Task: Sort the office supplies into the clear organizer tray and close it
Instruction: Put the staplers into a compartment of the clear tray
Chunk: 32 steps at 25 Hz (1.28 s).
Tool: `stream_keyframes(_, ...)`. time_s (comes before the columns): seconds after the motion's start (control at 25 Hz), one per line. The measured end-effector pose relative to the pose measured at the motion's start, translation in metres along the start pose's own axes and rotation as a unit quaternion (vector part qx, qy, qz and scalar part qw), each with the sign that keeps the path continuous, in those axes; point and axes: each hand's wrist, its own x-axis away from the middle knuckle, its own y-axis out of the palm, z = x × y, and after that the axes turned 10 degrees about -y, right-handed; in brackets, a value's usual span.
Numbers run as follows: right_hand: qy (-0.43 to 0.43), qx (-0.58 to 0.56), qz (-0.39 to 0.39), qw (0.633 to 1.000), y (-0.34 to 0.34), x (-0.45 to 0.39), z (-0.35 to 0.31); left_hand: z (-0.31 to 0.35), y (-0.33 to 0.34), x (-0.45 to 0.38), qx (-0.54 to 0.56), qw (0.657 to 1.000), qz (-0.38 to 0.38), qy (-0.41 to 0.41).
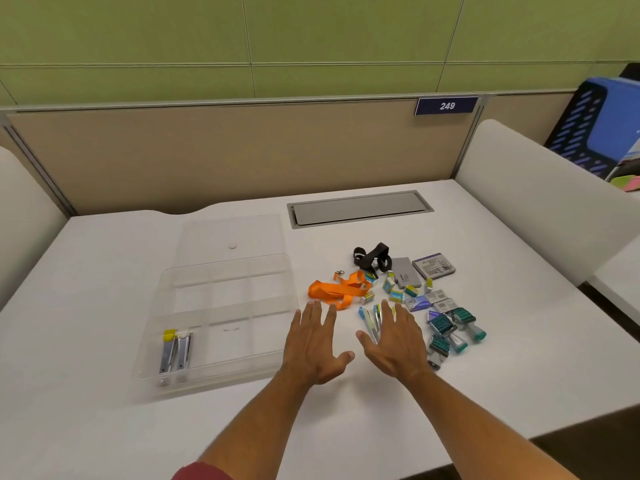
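Staplers [370,323] under right hand [394,344] fingers [385,311], tray [221,372] left

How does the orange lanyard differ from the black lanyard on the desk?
The orange lanyard is bright and lies spread in flat loops nearer the hands; the black lanyard is dark, bunched more tightly, and lies farther back. Both rest on the white desk, outside the clear tray.

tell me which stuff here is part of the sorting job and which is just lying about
Job:
- tray, two staplers already in it
- lid
- orange lanyard
- black lanyard
- staple boxes
- stamps
- loose staplers
- card boxes

Lying about:
- cable hatch
- sign 249
- black file rack
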Motion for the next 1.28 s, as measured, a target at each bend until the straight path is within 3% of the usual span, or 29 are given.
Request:
stream_keyframes(0.48,0.012,-0.049,-0.031,0.998,-0.002,-0.033,0.051,0.065,0.028,-0.043,0.089,0.993,-0.071,-0.041)
stream_keyframes(0.84,0.055,-0.188,-0.074,0.978,-0.002,-0.051,0.055,0.08,0.029,-0.057,0.16,0.981,-0.086,-0.073)
stream_keyframes(1.28,0.023,-0.119,-0.071,0.99,0.0,-0.052,0.057,0.092,0.03,-0.063,0.134,0.978,-0.091,-0.129)
